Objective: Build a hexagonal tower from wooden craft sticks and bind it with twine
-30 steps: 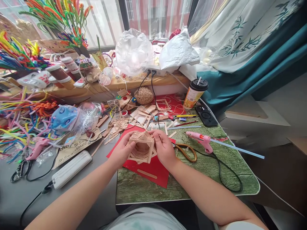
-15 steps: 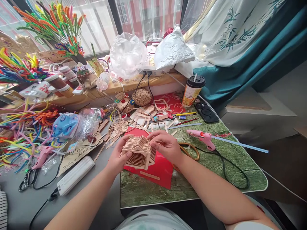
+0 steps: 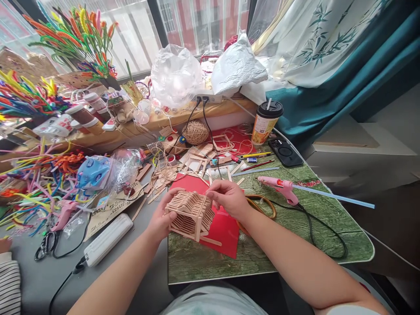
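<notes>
Green surface (image 3: 197, 267) nearest; another person's striped sleeve (image 3: 9, 280) at near L edge, not there 1 s ago. Stick house (image 3: 188, 212) is held over red sheet (image 3: 228, 234), w/ loose stick (image 3: 214, 242) on the sheet, partly hidden by it. L hand (image 3: 163, 214) grips house's L side, thumb on front. R hand (image 3: 231, 199) has fingertips pinched tog. at its upper R corner; can't tell if anything's btwn them. Since 1 s ago the house has tipped: ridged top shows, & R hand no longer cups the side. So L prob. bears the weight, R free for fine work. Further R, glue gun (image 3: 282, 186); far, phone (image 3: 285, 152), cup (image 3: 264, 127), twine ball (image 3: 196, 132).
</notes>
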{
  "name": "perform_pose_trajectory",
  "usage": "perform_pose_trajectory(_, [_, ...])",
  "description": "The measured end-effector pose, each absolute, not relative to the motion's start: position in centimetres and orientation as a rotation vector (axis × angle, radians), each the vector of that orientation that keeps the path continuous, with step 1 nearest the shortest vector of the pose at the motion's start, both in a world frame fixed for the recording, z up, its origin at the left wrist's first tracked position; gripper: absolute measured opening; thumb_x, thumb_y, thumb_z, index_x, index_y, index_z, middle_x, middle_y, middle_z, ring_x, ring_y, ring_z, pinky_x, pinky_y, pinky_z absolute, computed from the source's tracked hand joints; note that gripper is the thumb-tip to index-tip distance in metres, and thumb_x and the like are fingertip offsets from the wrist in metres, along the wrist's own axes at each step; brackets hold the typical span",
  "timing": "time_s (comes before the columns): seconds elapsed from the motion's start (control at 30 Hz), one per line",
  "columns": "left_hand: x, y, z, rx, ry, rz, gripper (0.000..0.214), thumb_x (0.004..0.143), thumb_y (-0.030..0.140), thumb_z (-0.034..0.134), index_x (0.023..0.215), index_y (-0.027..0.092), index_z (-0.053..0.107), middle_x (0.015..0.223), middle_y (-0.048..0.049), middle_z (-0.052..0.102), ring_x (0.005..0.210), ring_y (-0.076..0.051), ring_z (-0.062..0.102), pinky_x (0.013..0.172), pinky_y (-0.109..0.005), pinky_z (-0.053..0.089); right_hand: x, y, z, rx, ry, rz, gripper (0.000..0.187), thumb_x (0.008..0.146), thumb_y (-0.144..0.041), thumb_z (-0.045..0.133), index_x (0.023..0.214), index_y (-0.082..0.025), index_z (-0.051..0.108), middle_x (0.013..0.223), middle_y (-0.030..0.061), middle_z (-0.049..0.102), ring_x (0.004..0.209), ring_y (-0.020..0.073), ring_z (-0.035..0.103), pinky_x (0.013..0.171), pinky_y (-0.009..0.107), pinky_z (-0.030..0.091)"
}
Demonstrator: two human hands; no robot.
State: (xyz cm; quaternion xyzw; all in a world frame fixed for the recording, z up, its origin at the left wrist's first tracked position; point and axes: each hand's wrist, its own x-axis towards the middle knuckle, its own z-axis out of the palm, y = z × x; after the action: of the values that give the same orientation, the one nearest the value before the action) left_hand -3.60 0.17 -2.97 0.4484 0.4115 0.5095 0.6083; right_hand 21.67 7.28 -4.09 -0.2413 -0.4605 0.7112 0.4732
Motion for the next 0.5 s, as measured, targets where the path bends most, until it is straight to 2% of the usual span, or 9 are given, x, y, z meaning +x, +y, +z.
perform_pose_trajectory(0.07, [-3.6,0.1,-3.1,1.013,0.913,1.187,0.076,0.074,0.052,0.091,0.141,0.027,0.064,0.131,-0.0106,0.071,0.117,-0.031,0.071,0.097,-0.037,0.058,21.6,7.3,-4.5,-0.592,-1.100,1.806,0.030,0.080,-0.046,0.092,0.084,-0.020,0.077,0.065,-0.0047,0.060,0.044,0.0062,0.044,0.041,0.023,0.032])
perform_pose_trajectory(0.13, [-3.7,0.0,-3.0,1.009,0.877,1.199,0.076,0.075,0.051,0.091,0.142,0.027,0.064,0.129,-0.0105,0.071,0.114,-0.030,0.072,0.096,-0.036,0.059,21.7,7.3,-4.6,-0.570,-1.098,1.843,0.028,0.080,-0.044,0.092,0.084,-0.021,0.077,0.064,-0.0052,0.058,0.047,0.0056,0.039,0.044,0.023,0.029])
perform_pose_trajectory(0.33, [-4.2,-0.5,-2.1,1.026,0.787,1.161,0.079,0.074,0.052,0.092,0.143,0.026,0.063,0.130,-0.0122,0.070,0.115,-0.032,0.072,0.099,-0.040,0.059,22.0,7.1,-3.2,-0.479,-1.258,1.787,0.027,0.081,-0.044,0.092,0.083,-0.021,0.080,0.076,0.0010,0.068,0.068,0.0121,0.054,0.063,0.027,0.042])
perform_pose_trajectory(0.5, [-4.4,-0.9,-1.4,1.019,0.780,1.135,0.082,0.072,0.052,0.093,0.143,0.025,0.063,0.124,-0.0123,0.070,0.112,-0.031,0.072,0.096,-0.039,0.060,22.1,7.1,-2.9,-0.482,-1.354,1.726,0.029,0.084,-0.047,0.090,0.083,-0.020,0.080,0.078,0.0015,0.066,0.072,0.0140,0.054,0.067,0.029,0.042])
